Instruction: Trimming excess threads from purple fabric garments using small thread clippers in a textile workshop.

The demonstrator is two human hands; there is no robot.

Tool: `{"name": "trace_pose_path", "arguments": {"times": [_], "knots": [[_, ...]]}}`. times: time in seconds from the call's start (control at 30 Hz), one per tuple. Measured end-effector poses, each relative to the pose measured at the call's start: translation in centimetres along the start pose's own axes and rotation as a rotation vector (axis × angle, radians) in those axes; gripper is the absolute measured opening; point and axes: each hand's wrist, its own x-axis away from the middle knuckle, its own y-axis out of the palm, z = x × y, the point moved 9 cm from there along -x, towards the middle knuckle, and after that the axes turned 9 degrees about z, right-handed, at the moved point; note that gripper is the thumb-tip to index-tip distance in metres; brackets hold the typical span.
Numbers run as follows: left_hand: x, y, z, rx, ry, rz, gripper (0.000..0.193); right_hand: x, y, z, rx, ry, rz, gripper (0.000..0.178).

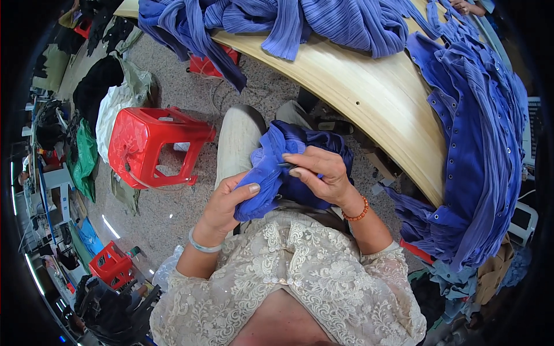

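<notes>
Over my lap hangs a blue-violet garment (262, 173), bunched up. My left hand (222, 205) grips its near left part, thumb pressed flat on top of the cloth. Between the thumb and fingers of my right hand (323, 174) is a small dark thin tool (286, 165), its tip against the fabric; most of it is hidden, so its exact kind does not show. Darker folds of the cloth fall behind my right hand.
A pale wooden table (346, 86) curves ahead and to the right, with pleated blue garments (358, 23) heaped on it. Eyeleted blue cloth (461, 132) drapes over its right end. At left stands a red plastic stool (135, 153) beside white sacks (118, 106).
</notes>
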Motion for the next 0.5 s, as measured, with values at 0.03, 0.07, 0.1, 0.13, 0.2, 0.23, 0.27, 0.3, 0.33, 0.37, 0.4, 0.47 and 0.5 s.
{"name": "trace_pose_path", "arguments": {"times": [0.03,0.07,0.1,0.13,0.2,0.23,0.27,0.3,0.33,0.37,0.4,0.47,0.5], "knots": [[0.0,0.0,0.1,0.002,0.001,0.000,0.037,0.1,-0.3,0.3,-0.012,0.070,0.025,0.034],[-0.1,0.0,0.0,0.002,-0.001,0.006,0.037,0.1,-0.7,0.8,-0.022,0.141,0.051,0.034],[-0.1,0.1,0.0,0.003,-0.002,0.012,0.037,0.2,-0.6,0.7,-0.014,0.106,0.049,0.035],[-0.2,0.1,0.0,0.004,-0.002,0.009,0.037,0.1,-0.3,0.4,0.018,0.084,0.020,0.035],[-0.3,0.0,-0.2,0.003,-0.010,0.003,0.036,-0.1,0.4,-0.3,0.087,0.017,-0.020,0.037],[-0.3,0.1,-0.3,0.003,-0.010,0.001,0.036,-0.2,0.6,-0.5,0.089,0.015,-0.019,0.037],[-0.3,0.2,-0.2,0.002,-0.005,0.003,0.036,-0.3,0.7,-1.0,0.137,-0.026,-0.013,0.036],[-0.4,0.2,-0.2,0.001,0.001,0.005,0.036,-0.4,0.8,-1.4,0.184,-0.067,-0.006,0.036],[-0.4,0.2,-0.2,0.002,0.004,0.003,0.036,-0.5,0.7,-1.6,0.201,-0.088,0.006,0.035],[-0.4,0.1,-0.2,0.011,0.001,-0.003,0.035,-0.5,0.7,-1.6,0.203,-0.090,0.007,0.035],[-0.4,0.1,-0.3,0.020,-0.001,-0.009,0.035,-0.5,0.6,-1.4,0.208,-0.087,0.021,0.034],[-0.3,0.3,0.0,0.029,-0.004,-0.001,0.035,-0.2,-0.2,-0.4,0.178,0.013,0.090,0.033],[-0.3,0.4,0.0,0.039,-0.009,0.007,0.034,0.2,-0.8,0.3,0.142,0.110,0.144,0.032]]}}
